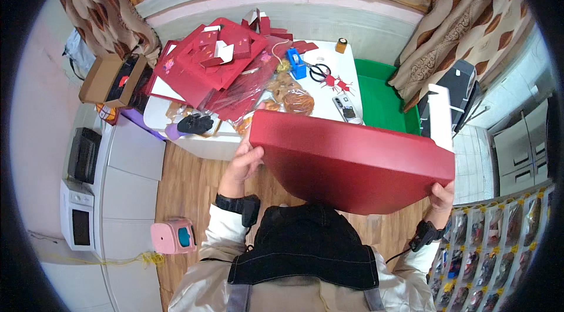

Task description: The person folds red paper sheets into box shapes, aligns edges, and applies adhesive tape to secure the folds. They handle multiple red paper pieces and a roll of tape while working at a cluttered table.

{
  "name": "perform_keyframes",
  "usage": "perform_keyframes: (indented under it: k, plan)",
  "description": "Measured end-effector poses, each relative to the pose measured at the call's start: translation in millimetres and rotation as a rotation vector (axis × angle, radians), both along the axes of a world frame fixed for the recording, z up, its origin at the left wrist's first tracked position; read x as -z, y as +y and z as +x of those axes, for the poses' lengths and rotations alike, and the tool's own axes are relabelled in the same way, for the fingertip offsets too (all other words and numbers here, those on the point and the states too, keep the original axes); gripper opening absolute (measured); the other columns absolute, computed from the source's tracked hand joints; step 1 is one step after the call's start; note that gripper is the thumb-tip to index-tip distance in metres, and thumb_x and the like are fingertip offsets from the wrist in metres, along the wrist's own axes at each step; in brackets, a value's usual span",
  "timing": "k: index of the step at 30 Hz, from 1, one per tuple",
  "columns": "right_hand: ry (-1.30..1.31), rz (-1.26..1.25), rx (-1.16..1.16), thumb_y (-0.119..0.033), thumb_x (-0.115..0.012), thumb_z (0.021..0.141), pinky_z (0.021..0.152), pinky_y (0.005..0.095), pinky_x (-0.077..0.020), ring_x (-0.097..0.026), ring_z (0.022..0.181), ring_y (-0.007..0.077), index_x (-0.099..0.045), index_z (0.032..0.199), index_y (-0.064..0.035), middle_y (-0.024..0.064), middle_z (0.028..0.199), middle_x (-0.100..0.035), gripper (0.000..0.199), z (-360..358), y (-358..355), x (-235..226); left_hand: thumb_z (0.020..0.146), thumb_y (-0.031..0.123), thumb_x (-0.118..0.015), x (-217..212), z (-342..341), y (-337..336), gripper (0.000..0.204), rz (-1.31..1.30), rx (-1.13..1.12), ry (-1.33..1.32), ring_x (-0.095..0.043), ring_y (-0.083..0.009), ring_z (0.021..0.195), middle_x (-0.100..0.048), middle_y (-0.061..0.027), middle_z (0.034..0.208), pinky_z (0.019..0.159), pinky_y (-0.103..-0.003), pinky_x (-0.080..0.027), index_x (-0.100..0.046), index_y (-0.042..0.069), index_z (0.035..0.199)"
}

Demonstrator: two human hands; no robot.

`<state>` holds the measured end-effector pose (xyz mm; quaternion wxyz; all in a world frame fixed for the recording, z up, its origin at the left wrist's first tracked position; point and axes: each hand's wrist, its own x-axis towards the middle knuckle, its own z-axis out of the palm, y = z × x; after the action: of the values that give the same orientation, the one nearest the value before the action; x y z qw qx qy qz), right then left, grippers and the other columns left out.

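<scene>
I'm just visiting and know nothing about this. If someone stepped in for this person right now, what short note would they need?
Left hand: gripping the left edge of the big red box.
Right hand: gripping the box's lower right corner.
The box is held up in the air, tilted, in front of the chest and near the white table.
On the table: a pile of flat red cardboard pieces, bagged bread rolls, scissors, a blue tape dispenser.
Done: one box appears assembled and in hand.
Left: the flat red pieces still lie unfolded; the rolls look unpacked into any box.

scissors (319, 71), microwave (77, 224), pink box (173, 236)
</scene>
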<state>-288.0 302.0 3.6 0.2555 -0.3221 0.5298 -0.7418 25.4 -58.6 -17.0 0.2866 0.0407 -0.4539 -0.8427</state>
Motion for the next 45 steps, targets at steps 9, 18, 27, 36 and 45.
perform_keyframes:
  k: [9, 18, 27, 36, 45]
  plan:
    - [0.073, -0.046, 0.106, -0.029, -0.085, 0.071, 0.100, 0.0373, -0.0402, -0.056, 0.114, 0.0234, -0.048, 0.130, 0.0021, 0.0114, 0.125, -0.059, 0.076, -34.1, 28.8, 30.4, 0.064, 0.039, -0.076, 79.2, 16.7, 3.9, 0.114, 0.166, 0.336, -0.003, -0.023, -0.0252, 0.143, -0.022, -0.0078, 0.157, 0.115, -0.046, -0.018, -0.011, 0.010, 0.153]
    - [-0.157, -0.378, 0.044, -0.018, -0.068, 0.084, 0.105, 0.0481, -0.0376, -0.050, 0.123, 0.0288, -0.039, 0.138, -0.0047, 0.0113, 0.135, -0.051, 0.063, -79.3, 45.5, 60.7, 0.067, 0.039, -0.082, -32.7, -9.6, 42.0, 0.108, -0.025, 0.782, -0.153, -0.029, -0.0250, 0.139, -0.029, -0.0141, 0.153, 0.113, -0.036, -0.022, -0.022, -0.001, 0.148]
    - [-0.244, -0.345, 0.020, -0.025, -0.070, 0.083, 0.104, 0.0478, -0.0369, -0.049, 0.125, 0.0274, -0.043, 0.137, -0.0059, 0.0091, 0.134, -0.052, 0.063, -69.2, 65.7, 82.2, 0.060, 0.043, -0.089, -28.9, -45.2, 36.5, 0.102, -1.075, 0.696, -0.093, -0.046, -0.0256, 0.122, -0.049, -0.0177, 0.131, 0.106, -0.034, -0.032, -0.036, -0.003, 0.134]
    - [-0.075, -0.206, 0.204, -0.027, -0.071, 0.086, 0.106, 0.0437, -0.0352, -0.049, 0.126, 0.0246, -0.042, 0.136, 0.0002, 0.0110, 0.138, -0.049, 0.064, -44.3, 56.6, 65.4, 0.075, 0.039, -0.078, -59.9, -38.8, 35.7, 0.107, -0.884, -0.124, -0.005, -0.046, -0.0254, 0.113, -0.041, -0.0160, 0.123, 0.100, -0.040, -0.037, -0.009, 0.004, 0.148]
    - [0.078, -0.161, 0.208, -0.025, -0.077, 0.079, 0.108, 0.0391, -0.0339, -0.048, 0.125, 0.0247, -0.035, 0.142, -0.0021, 0.0122, 0.139, -0.046, 0.079, -6.3, -6.2, 18.0, 0.067, 0.009, -0.073, -99.5, -7.8, 35.6, 0.111, -0.589, 0.050, 0.041, -0.026, -0.0302, 0.139, -0.021, -0.0182, 0.152, 0.114, -0.041, -0.017, -0.002, 0.002, 0.152]
